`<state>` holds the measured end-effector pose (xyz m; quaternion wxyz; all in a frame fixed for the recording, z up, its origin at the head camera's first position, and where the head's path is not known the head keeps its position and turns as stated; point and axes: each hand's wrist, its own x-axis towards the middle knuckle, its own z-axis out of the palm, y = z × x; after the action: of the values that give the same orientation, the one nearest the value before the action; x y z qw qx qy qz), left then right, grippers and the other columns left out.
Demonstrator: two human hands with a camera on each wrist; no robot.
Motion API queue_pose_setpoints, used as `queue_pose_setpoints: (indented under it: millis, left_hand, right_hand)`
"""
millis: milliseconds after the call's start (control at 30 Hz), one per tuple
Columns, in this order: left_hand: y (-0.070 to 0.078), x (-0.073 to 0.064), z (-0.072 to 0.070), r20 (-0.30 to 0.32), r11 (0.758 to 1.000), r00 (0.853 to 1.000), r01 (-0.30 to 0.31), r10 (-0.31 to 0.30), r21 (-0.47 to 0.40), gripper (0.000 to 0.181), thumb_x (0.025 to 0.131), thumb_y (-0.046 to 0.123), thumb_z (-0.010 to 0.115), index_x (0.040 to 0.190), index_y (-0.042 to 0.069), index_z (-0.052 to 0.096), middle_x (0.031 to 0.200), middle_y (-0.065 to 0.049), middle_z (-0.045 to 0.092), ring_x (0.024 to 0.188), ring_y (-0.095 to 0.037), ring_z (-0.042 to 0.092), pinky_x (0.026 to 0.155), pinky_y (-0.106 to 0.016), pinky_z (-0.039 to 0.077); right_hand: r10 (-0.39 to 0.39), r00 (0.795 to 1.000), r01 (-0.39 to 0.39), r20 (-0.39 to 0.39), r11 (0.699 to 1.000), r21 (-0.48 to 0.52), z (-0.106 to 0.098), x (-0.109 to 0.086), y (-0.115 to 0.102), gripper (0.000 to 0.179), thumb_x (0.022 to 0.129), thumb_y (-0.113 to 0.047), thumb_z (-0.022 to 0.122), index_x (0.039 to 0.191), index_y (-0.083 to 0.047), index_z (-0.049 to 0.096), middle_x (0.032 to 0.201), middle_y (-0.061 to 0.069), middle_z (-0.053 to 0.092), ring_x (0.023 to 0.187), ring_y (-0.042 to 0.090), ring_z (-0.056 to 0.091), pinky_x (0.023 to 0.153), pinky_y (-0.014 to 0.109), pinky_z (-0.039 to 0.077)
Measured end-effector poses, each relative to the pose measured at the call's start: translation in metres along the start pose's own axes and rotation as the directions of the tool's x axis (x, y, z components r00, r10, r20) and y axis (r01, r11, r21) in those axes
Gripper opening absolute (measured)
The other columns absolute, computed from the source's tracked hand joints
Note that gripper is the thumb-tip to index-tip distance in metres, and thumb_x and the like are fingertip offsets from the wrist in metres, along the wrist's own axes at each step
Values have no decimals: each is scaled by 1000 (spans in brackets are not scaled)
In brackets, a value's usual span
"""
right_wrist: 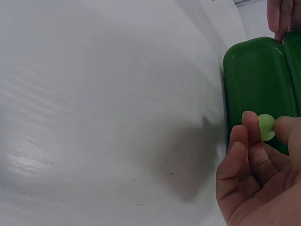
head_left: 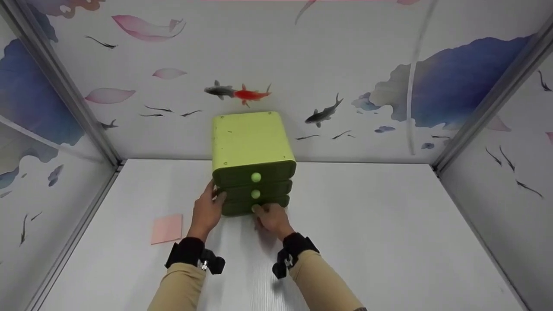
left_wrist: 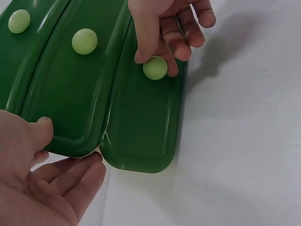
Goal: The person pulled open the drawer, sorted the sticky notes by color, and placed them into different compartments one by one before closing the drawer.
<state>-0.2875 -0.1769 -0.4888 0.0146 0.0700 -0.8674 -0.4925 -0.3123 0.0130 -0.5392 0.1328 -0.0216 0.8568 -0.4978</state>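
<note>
Head view: small green plastic chest of three drawers (head_left: 252, 162) at the back middle of the white table (head_left: 367, 224). Left hand (head_left: 207, 211) flat against its side, fingers loose. Left wrist view: right hand (left_wrist: 171, 28) pinching the bottom drawer's pale round knob (left_wrist: 155, 68). Right wrist view: same pinch — best to pull straight out, slowly, while bracing the chest.
</note>
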Motion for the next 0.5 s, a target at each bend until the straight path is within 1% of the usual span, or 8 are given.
queue_pose_setpoints:
  millis: [133,233,367,500]
  left_hand:
    - [2,-3,2,-2,1000,1000,-9,9,-2,60,104,26,46,156,8,21,148,-25,44,129,-41,51,104,-50,45]
    - [3,-5,3,1,1000,1000,-8,8,-10,60,104,27,46,156,9,22,147,-24,46,129,-40,52,104,-49,45]
    - [0,-6,5,-4,1000,1000,-16,16,-13,59,105,28,45,156,10,22,146,-24,47,128,-39,53,102,-48,46]
    - [-3,-7,4,-11,1000,1000,-19,19,-1,59,105,28,44,156,10,21,144,-24,48,126,-38,55,101,-48,47]
  right_hand:
    - [0,998,-2,-67,1000,-28,0,0,5,45,98,-38,55,63,-10,63,53,-4,53,49,10,47,49,24,38]
    - [-8,995,4,-101,999,-42,-2,-1,8,45,96,-37,57,57,-15,58,51,-6,50,49,10,46,49,24,37]
    - [-23,994,19,-106,999,-35,-3,-6,9,46,92,-35,61,51,-18,52,48,-7,46,46,10,43,46,24,34]
    - [-48,994,43,-94,997,-57,-2,-13,10,50,92,-34,62,47,-20,46,45,-8,43,43,9,40,46,23,32]
